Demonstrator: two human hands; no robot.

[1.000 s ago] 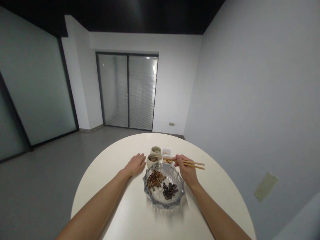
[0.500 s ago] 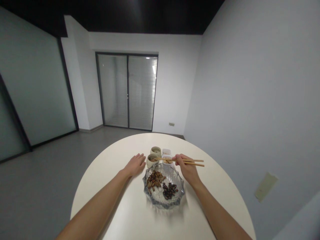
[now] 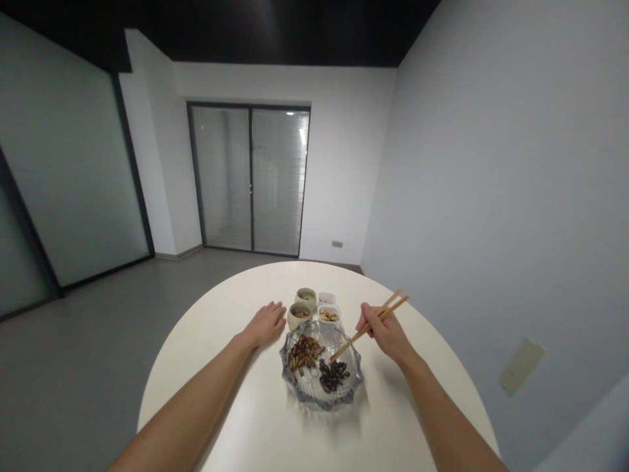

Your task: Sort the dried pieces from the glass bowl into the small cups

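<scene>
My right hand (image 3: 386, 330) is closed round a pair of wooden chopsticks (image 3: 366, 329), whose tips point down into a scalloped glass bowl (image 3: 322, 401). The tips are at a pile of dark, shiny seeds or beans (image 3: 334, 375) in the bowl's right half; whether they pinch one is too small to tell. A heap of brown, elongated pieces (image 3: 305, 353) lies in the left half. My left hand (image 3: 268, 322) rests flat on the table with fingers stretched out, left of a small greenish cup (image 3: 299, 316) that contains brown pieces.
Behind that cup stands a second greenish cup (image 3: 306, 298). Right of them are a white square dish (image 3: 329, 316) with tan pieces and another white dish (image 3: 327, 299). All stand on a round white table (image 3: 206, 367). A wall (image 3: 491, 196) is close on the right.
My right hand has moved right and slightly nearer. The chopstick tips have swung from the near greenish cup down into the glass bowl, by the dark pile. My left hand has stayed put.
</scene>
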